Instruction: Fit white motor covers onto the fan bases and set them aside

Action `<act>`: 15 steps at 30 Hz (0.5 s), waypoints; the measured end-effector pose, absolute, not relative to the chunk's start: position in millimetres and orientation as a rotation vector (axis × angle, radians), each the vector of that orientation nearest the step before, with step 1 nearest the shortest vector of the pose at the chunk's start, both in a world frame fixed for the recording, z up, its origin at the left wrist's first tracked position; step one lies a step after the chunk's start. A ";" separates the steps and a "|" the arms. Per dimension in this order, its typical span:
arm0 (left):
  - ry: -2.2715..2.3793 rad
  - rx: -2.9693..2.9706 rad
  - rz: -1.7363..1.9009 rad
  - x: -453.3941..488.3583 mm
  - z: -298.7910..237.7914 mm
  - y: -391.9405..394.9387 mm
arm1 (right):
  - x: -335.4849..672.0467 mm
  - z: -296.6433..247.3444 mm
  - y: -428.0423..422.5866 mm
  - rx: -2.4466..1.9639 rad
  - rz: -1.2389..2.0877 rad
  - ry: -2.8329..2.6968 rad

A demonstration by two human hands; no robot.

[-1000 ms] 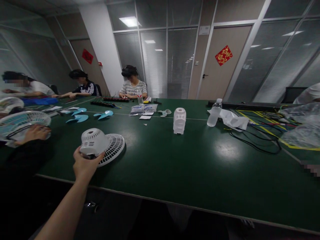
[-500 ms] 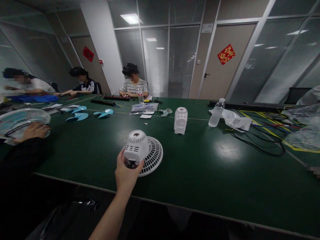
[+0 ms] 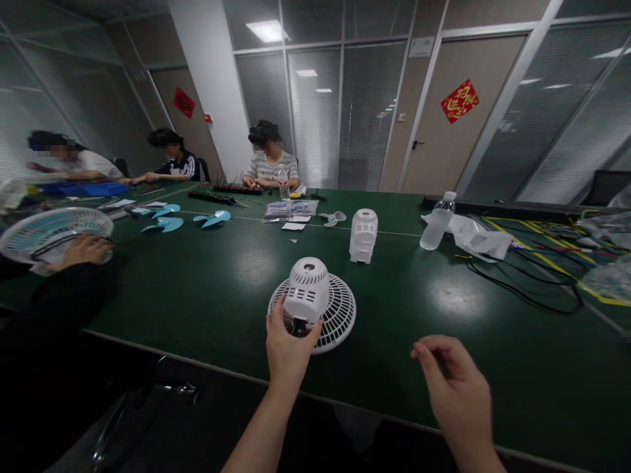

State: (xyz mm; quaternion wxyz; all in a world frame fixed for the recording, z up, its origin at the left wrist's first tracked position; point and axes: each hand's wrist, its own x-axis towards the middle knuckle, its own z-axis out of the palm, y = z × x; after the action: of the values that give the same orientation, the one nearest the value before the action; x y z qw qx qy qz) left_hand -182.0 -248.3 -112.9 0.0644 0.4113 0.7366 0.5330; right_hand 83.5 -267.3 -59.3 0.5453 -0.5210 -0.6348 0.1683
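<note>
My left hand (image 3: 288, 355) grips a white fan motor housing (image 3: 309, 289) by its lower end, thumb and fingers around opposite sides. Dark parts show in the opening by the fingers. Behind and beneath the housing is a round white fan grille (image 3: 344, 305) with radial slots. Over the table to the right, my right hand (image 3: 458, 387) has its thumb and fingertips pinched together. Whatever those fingertips may hold is too small or hidden to make out.
Another white housing stack (image 3: 363, 236) stands ahead on the green table (image 3: 394, 295). A water bottle (image 3: 437, 221), plastic wrap and black cables (image 3: 522, 286) lie right. Blue fan blades (image 3: 213, 219) lie left, near a neighbour's hand (image 3: 83, 251) on a fan grille (image 3: 59, 226). Several co-workers sit beyond.
My left hand and the housing have shifted right, over the middle of the grille. My right hand has come in from the right, fingers pinched. The view has turned slightly left.
</note>
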 end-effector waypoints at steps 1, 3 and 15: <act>2.265 1.226 1.619 -191.7 -112.1 -247.6 | 82.4 -68.2 -259.3 -1.275 0.420 -1.553; 2.371 1.186 1.628 -219.2 -110.1 -245.9 | 86.4 -84.8 -249.2 -1.339 0.475 -1.599; 2.680 0.909 1.373 -376.8 -111.8 -240.7 | 119.1 -99.4 -233.0 -1.493 0.626 -1.435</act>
State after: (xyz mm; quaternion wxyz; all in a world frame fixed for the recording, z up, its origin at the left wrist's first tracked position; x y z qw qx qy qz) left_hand -376.8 -240.7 -111.8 -0.0020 0.2890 0.8521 0.4364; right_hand 119.1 -233.0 -99.4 0.4697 -0.6092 -0.5856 0.2555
